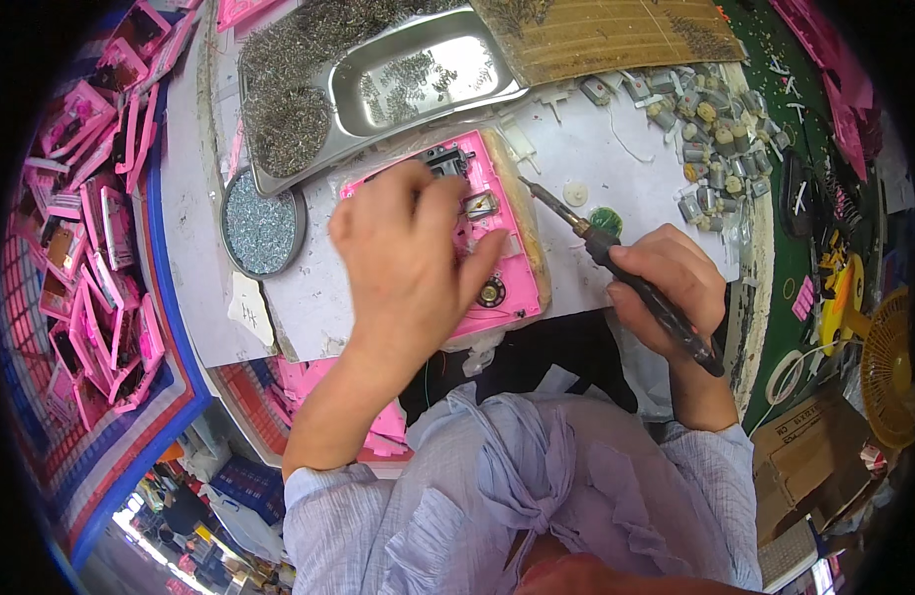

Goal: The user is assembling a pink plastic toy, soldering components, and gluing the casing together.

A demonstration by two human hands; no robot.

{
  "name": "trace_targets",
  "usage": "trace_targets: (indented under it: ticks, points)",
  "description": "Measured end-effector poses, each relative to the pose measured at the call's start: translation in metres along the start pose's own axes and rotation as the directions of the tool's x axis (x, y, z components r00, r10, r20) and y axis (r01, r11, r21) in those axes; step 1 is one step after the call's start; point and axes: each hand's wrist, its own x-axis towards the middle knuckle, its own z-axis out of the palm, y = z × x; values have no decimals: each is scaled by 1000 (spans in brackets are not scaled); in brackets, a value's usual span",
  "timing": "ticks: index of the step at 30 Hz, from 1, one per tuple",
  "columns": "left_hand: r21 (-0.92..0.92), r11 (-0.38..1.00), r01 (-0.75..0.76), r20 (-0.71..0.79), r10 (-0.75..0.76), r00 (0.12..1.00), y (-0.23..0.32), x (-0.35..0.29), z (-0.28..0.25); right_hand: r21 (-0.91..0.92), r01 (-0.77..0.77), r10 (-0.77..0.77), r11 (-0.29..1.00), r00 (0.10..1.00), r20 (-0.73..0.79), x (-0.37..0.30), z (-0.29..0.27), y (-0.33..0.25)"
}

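Note:
A pink plastic casing (522,288) lies in front of me on a yellowish, plastic-wrapped pad (522,208). A black mechanism (445,161), a small shiny metal part (480,205) and a round black part (491,291) sit in it. My left hand (403,248) is over the casing's left side, thumb spread away from bent fingers; it is slightly blurred and its fingertips are partly hidden. In my right hand (675,283) is a screwdriver (636,273) with a black handle, gripped at a slant. Its tip points up-left, just right of the casing and apart from it.
A metal tray (343,129) of small screws stands at the back, with cardboard (606,40) over its right. A round dish (263,223) holds bluish granules. Small motors (720,139) are heaped at right. Pink casings (95,268) fill a bin at left; a yellow fan (886,367) stands far right.

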Motion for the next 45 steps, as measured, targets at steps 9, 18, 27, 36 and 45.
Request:
trace_targets:
  ticks: [9,18,27,36,45]
  points:
    - [39,989,145,148,-149,978,-51,-52,-30,7,35,-35,999,999,-8,13,3,-3]
    - [-807,570,155,-115,-410,905,-40,-26,16,237,-138,140,962,990,9,47,55,-25]
    - [-966,46,256,197,-511,837,-35,-26,17,295,-135,151,946,988,-32,83,106,-25]
    - [-545,835,73,-233,-235,944,-41,-19,12,163,-104,108,981,994,-15,87,112,-24]
    - [-736,656,168,-58,-308,950,-45,-18,13,216,-202,214,955,976,-35,85,112,-21]
